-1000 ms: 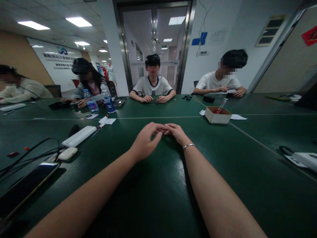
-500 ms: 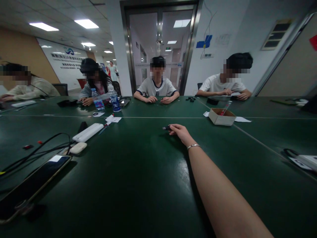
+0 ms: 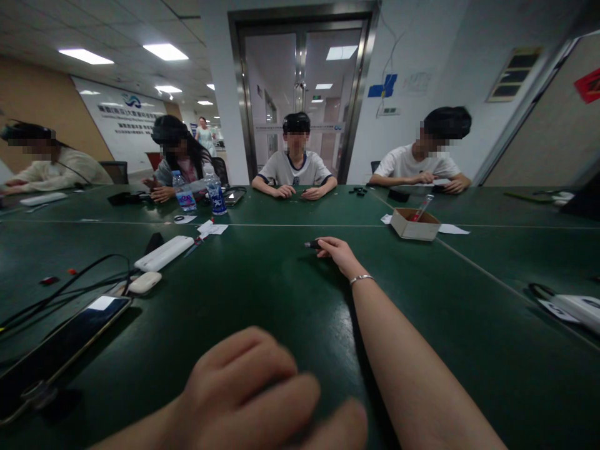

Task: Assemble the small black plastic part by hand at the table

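My right hand (image 3: 340, 255) reaches out over the green table, a silver bracelet (image 3: 361, 279) round its wrist. Thumb and fingers pinch a small black USB stick (image 3: 311, 244), its metal plug end pointing left. Close to the camera, my left hand (image 3: 253, 394) is blurred by motion. Its fingers are loosely bent and apart, and I see nothing in them. It hovers over the near part of the table, well short of the USB stick.
On the left lie a phone (image 3: 60, 344), black cables (image 3: 60, 287), a white power bank (image 3: 164, 252) and a small white case (image 3: 145, 283). A small box (image 3: 415, 225) stands right of my right hand. Two bottles (image 3: 215, 194) and several seated people are across the table (image 3: 262, 269).
My left hand has come into view from the bottom edge. My right hand keeps its pinch on the USB stick, almost in place; the view has shifted slightly.
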`<state>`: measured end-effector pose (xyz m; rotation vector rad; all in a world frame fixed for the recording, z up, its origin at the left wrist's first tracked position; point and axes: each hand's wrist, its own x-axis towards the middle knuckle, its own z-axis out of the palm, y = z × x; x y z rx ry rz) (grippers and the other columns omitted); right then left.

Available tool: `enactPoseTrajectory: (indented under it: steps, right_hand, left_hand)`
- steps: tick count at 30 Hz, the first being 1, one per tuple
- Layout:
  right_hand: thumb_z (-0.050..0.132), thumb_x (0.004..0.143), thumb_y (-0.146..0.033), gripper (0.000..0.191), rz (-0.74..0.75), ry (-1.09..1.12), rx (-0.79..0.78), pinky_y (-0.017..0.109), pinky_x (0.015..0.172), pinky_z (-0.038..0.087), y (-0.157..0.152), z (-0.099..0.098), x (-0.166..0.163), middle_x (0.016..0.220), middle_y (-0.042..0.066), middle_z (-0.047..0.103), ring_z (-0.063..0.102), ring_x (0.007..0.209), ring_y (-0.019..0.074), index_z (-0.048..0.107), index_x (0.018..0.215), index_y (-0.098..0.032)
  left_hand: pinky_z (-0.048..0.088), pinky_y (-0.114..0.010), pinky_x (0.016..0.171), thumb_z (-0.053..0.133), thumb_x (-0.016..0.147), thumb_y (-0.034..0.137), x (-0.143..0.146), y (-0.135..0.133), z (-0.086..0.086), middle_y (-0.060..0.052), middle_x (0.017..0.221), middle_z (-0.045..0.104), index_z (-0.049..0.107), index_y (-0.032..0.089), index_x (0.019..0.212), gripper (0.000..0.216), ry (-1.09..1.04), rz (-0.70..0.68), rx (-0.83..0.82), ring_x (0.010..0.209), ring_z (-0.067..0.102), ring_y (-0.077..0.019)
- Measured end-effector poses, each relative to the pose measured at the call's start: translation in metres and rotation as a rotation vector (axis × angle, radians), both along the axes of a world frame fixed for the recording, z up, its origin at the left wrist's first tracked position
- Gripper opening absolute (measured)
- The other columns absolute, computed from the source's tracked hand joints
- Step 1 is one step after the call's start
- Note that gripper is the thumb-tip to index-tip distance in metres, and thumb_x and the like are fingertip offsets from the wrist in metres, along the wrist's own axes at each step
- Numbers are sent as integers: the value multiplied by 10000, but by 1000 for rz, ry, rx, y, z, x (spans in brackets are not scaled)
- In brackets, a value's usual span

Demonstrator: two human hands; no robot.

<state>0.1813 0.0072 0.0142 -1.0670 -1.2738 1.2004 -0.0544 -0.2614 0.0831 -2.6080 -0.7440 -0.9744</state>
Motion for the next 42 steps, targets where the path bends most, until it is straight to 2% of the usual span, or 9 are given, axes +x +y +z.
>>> enactPoseTrajectory:
  steps: [2, 5, 9, 12, 16, 19, 22, 27, 42]
  right_hand:
    - [757, 798, -202, 135, 9, 9, 18, 207, 587, 518, 0, -1, 0, 687, 26, 693, 641, 538, 114, 708, 903, -133]
    - [771, 781, -225, 161, 26, 36, 49, 210, 600, 519, 1, -3, 1, 723, 24, 702, 640, 548, 111, 710, 904, -142]
    - [762, 774, -214, 144, 17, 57, 38, 219, 615, 527, 2, -3, 3, 736, 23, 702, 631, 534, 107, 712, 892, -150]
    - [740, 775, -189, 135, 24, 53, 35, 221, 625, 529, 3, -2, 3, 749, 25, 704, 627, 533, 102, 718, 902, -151]
    - [701, 785, -160, 111, 26, 28, 44, 219, 630, 523, 5, -2, 2, 737, 16, 698, 624, 535, 99, 725, 892, -151]
    - [707, 774, -155, 111, 35, 23, 48, 223, 621, 521, 5, -3, 1, 788, 25, 710, 621, 536, 99, 724, 884, -154]
    - [701, 771, -147, 106, 39, 25, 44, 220, 605, 519, 5, -3, 0, 791, 25, 708, 619, 536, 100, 721, 875, -152]
    - [672, 788, -130, 111, 42, 16, 38, 215, 610, 525, 3, 0, 0, 792, 25, 706, 622, 543, 96, 720, 886, -148]
    - [737, 750, -154, 133, 52, 8, 20, 207, 578, 534, 3, 2, 1, 813, 29, 716, 630, 543, 101, 727, 882, -160]
  left_hand:
    - [499, -317, 697, 520, 868, 242, 20, 37, 17, -28, 850, 650, 595, 287, 1196, 339, 112, 9, 25, 749, 573, -177]
    - [495, -347, 797, 487, 890, 243, 45, 120, 23, -77, 987, 646, 590, 206, 1180, 310, 148, 225, -115, 892, 583, -214]
    - [448, -395, 941, 512, 894, 291, 61, 224, -3, -139, 1109, 631, 581, 137, 1181, 334, -185, 542, -544, 1030, 578, -264]
    - [449, -366, 921, 414, 950, 363, 68, 263, -33, -135, 1132, 640, 621, 154, 1106, 333, -438, 523, -830, 1024, 593, -248]
    - [468, -323, 804, 310, 981, 427, 74, 269, -65, -72, 992, 678, 655, 205, 1001, 411, -624, 410, -984, 872, 622, -204]
    - [464, -292, 720, 325, 979, 423, 74, 266, -76, -29, 819, 667, 645, 218, 1010, 382, -660, 283, -982, 713, 608, -166]
    - [454, -273, 668, 399, 959, 361, 72, 267, -78, -4, 720, 634, 623, 220, 1073, 288, -660, 280, -932, 640, 578, -150]
    - [470, -259, 710, 496, 908, 273, 71, 273, -83, -27, 892, 669, 624, 231, 1103, 237, -696, 245, -904, 797, 618, -153]
    - [491, -292, 766, 525, 895, 276, 66, 273, -81, -44, 945, 675, 631, 210, 1097, 238, -717, 189, -912, 871, 637, -169]
